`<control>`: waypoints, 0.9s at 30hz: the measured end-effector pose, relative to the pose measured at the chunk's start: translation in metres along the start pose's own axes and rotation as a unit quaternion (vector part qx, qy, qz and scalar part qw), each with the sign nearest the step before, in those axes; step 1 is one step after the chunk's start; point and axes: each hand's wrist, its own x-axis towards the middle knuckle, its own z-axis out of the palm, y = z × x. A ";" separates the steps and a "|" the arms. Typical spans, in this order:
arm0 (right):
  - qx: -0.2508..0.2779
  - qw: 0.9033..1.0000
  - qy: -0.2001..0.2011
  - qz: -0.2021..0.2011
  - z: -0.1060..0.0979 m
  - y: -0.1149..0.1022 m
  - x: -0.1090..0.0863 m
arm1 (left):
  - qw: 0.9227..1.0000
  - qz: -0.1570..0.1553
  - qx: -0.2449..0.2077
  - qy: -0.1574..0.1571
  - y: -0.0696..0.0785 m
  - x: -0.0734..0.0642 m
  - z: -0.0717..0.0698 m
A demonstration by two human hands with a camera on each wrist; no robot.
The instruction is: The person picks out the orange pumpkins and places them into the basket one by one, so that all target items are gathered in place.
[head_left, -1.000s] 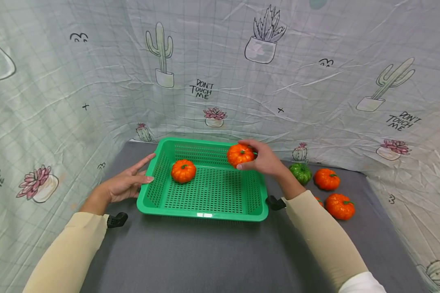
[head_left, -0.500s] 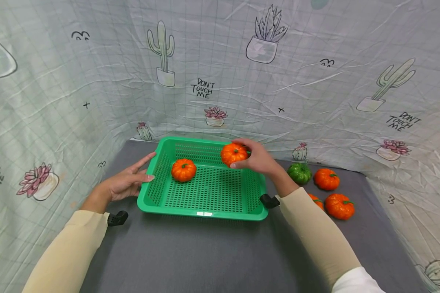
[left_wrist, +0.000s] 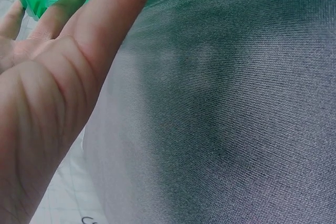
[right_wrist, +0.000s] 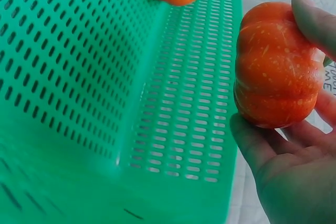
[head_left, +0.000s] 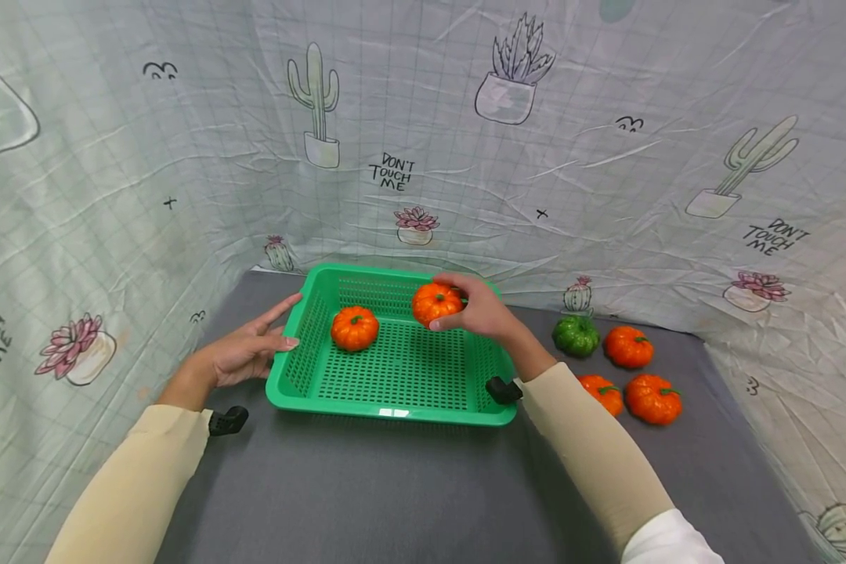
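Note:
An orange toy pumpkin (head_left: 437,305) is gripped by my right hand (head_left: 482,313), thumb on one side and fingers on the other, above the right half of the green basket (head_left: 395,413). In the right wrist view the same pumpkin (right_wrist: 278,66) shows its ribbed, speckled skin. A second orange pumpkin (head_left: 355,328) sits inside the basket at the left. My left hand (head_left: 247,352) touches the basket's left side, its fingers fairly straight and the thumb at the rim. The left wrist view shows these fingers (left_wrist: 60,11) against the outer wall.
Right of the basket, a green pumpkin (head_left: 576,336) and three orange pumpkins (head_left: 629,346) lie on the grey cloth (head_left: 366,493). A patterned curtain (head_left: 465,172) rises close behind the basket and along both sides.
My right hand has carried its pumpkin a little to the left over the basket, and its forearm uncovers more of one orange pumpkin at right. My left hand keeps its place.

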 end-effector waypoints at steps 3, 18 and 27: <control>-0.007 1.000 -0.005 0.010 0.004 0.002 0.002 | 1.000 0.002 0.004 -0.003 -0.001 -0.001 0.000; 0.016 0.999 -0.026 0.032 0.020 0.003 0.011 | 1.000 0.012 0.008 -0.008 -0.001 -0.001 0.000; 0.024 0.998 -0.038 0.047 0.031 0.007 0.023 | 1.000 0.002 0.002 0.003 -0.001 -0.001 0.000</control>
